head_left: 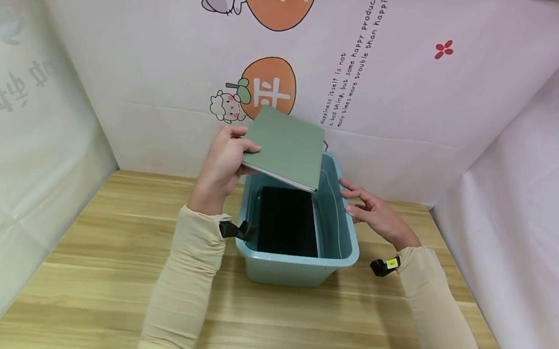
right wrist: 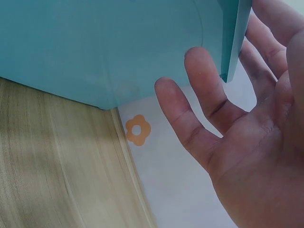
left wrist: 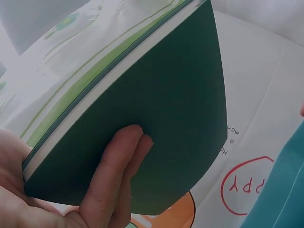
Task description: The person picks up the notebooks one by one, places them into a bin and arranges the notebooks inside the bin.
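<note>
A thin green hardcover notebook (head_left: pixel 286 148) is held tilted above the far part of a blue plastic bin (head_left: pixel 296 259). My left hand (head_left: pixel 222 163) grips its left edge, thumb on the upper cover and fingers beneath; in the left wrist view those fingers (left wrist: pixel 111 175) press the dark underside (left wrist: pixel 175 90). Inside the bin lies a black, flat, rectangular thing (head_left: pixel 287 223), its far end hidden by the notebook. My right hand (head_left: pixel 379 215) is at the bin's right rim with fingers extended. In the right wrist view, its fingers (right wrist: pixel 204 71) spread beside the bin's outer wall (right wrist: pixel 95 47).
The bin stands on a wood-grain table (head_left: pixel 118 271), near the back edge. Behind it hangs a white printed cloth (head_left: pixel 384 89), and pale cloth walls close off the left and right sides. A dark wrist camera (head_left: pixel 235 230) sits close to the bin's left rim.
</note>
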A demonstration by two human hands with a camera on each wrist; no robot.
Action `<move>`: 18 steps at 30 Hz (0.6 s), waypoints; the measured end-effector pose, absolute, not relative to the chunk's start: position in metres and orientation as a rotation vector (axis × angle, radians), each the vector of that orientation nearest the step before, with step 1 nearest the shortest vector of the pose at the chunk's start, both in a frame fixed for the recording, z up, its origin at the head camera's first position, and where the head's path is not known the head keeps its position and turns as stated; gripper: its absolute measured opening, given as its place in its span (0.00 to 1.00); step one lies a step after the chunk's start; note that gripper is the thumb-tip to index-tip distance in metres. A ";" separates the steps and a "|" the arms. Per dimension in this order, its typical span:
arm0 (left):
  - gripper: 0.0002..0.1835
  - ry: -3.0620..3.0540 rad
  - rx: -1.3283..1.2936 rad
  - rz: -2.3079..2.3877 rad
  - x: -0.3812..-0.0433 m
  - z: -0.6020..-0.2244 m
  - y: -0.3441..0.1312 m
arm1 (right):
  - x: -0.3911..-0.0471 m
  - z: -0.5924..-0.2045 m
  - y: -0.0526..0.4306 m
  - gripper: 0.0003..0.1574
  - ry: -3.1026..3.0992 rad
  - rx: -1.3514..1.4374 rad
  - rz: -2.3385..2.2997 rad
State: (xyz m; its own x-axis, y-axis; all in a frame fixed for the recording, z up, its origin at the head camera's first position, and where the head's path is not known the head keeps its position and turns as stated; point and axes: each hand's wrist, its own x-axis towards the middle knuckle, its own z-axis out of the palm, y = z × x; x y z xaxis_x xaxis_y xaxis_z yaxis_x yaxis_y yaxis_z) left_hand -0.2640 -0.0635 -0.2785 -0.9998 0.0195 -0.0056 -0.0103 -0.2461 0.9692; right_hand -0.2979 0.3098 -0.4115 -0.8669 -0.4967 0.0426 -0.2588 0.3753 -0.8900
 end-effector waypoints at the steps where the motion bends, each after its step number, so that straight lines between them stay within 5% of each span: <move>1: 0.25 1.915 0.010 2.466 -0.264 -0.278 -0.062 | -0.298 -0.412 0.309 0.26 2.405 -0.675 -1.488; 18: 0.25 1.874 -0.030 2.510 -0.272 -0.282 -0.039 | -0.299 -0.413 0.309 0.25 2.401 -0.677 -1.503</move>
State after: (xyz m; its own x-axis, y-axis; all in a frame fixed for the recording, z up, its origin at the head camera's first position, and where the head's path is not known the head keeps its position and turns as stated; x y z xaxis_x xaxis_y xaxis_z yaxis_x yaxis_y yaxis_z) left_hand -0.2722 -0.0388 -0.2817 -0.9998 -0.0044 -0.0209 -0.0188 -0.2845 0.9585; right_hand -0.2994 0.3091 -0.4130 -0.8672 -0.4955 0.0498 -0.2612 0.3674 -0.8926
